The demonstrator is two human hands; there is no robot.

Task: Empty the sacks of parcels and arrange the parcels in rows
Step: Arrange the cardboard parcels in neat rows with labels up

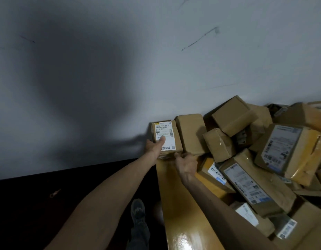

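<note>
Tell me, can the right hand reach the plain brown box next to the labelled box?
Probably yes: the right hand is just in front of the plain brown box, with nothing between them.

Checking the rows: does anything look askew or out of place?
Yes. Only the labelled box and the plain box stand side by side at the wall; right of them, parcels lie tilted in an overlapping heap.

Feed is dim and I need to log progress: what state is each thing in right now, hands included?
labelled box: upright against the wall, at the table's far left corner.
plain box: upright, right beside it.
left hand: grips the labelled box, thumb on its label.
right hand: at the labelled box's lower edge; grip unclear.
parcel pile: jumbled, not in rows.
</note>
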